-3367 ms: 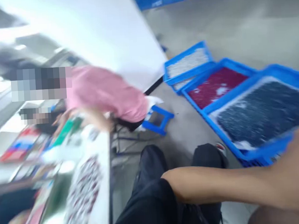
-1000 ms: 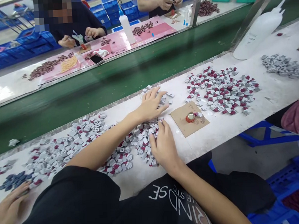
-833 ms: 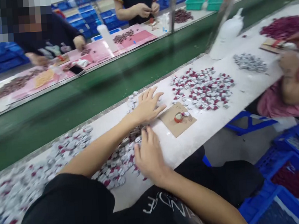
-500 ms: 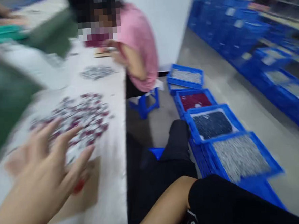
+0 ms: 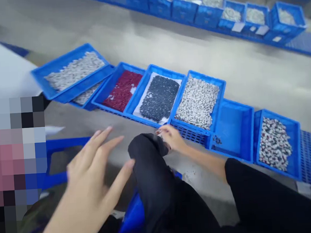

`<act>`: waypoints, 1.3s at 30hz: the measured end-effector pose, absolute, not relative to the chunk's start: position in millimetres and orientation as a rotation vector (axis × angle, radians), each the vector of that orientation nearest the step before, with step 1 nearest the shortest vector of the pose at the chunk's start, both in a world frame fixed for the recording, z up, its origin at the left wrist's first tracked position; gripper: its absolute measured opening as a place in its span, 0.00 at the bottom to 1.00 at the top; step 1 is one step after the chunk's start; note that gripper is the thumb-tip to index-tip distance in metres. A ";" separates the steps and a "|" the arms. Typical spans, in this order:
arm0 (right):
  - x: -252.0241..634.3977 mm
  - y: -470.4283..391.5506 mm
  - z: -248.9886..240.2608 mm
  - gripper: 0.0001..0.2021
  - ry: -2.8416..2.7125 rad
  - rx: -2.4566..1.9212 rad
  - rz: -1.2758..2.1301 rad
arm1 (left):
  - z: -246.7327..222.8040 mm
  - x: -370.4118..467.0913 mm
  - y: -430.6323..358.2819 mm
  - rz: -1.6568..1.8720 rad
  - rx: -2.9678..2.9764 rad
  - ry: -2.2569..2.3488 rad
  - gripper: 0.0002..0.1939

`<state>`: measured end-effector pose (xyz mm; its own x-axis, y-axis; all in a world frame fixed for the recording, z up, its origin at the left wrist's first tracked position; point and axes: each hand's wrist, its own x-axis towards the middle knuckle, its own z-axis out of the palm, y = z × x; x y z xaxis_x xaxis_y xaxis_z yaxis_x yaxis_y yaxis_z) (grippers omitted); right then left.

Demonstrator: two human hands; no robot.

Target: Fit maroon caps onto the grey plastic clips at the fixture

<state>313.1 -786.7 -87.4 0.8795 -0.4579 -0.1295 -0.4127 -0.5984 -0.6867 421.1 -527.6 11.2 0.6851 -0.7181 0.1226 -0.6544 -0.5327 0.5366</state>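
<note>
we list: our left hand (image 5: 94, 178), fingers spread; our right hand (image 5: 172, 139), fingers curled, contents we cannot tell, beside our black-trousered knee (image 5: 144, 152) and near a rectangular blue plastic crate (image 5: 221, 98) of small whitish pieces (image 5: 198, 99), dark slate-coloured pieces (image 5: 159, 97) adjoining.

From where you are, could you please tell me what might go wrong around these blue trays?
The upper tray at far left sits askew on a lower tray, so it might slide and spill its pale pieces. The right hand looks close to the tray of dark pieces, so it could perhaps knock its edge.
</note>
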 end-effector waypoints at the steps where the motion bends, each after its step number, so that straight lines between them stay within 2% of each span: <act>1: 321.7 -836.5 -107.0 0.12 0.828 -2.253 -0.098 | -2.5 435.4 -566.4 -0.196 2.306 -1.031 0.33; 3: 322.0 -927.2 -145.2 0.20 1.222 -2.159 -0.112 | -44.0 456.2 -657.6 -0.477 2.207 -1.053 0.29; 5: 305.6 -997.3 -183.7 0.22 1.557 -2.028 -0.084 | -101.2 463.1 -754.5 -0.785 2.142 -1.039 0.27; 8: 272.4 -1055.0 -243.0 0.23 1.865 -1.826 -0.012 | -196.2 449.1 -877.9 -1.002 2.142 -1.104 0.23; 11: 254.0 -1068.3 -297.9 0.27 1.976 -1.707 0.024 | -273.8 423.0 -952.8 -1.131 2.256 -1.072 0.27; 15: 255.9 -1060.5 -344.0 0.29 2.013 -1.638 0.012 | -331.7 396.8 -996.0 -1.152 2.478 -0.930 0.40; 17: 261.4 -1056.4 -352.6 0.30 2.015 -1.592 0.002 | -345.0 387.6 -1006.8 -1.130 2.563 -0.850 0.43; 20: 271.1 -1051.8 -352.3 0.30 2.009 -1.492 -0.025 | -351.5 377.8 -1016.0 -1.136 2.620 -0.760 0.41; 28: 302.4 -1042.9 -340.5 0.25 2.028 -1.273 -0.163 | -342.9 376.6 -1017.5 -1.149 2.594 -0.531 0.29; 31: 309.5 -1039.3 -341.8 0.22 2.046 -1.237 -0.214 | -345.5 376.3 -1016.4 -1.160 2.509 -0.443 0.24; 39: 312.6 -1027.4 -352.6 0.11 1.916 -1.300 -0.491 | -348.6 372.0 -1011.7 -1.240 2.032 -0.234 0.19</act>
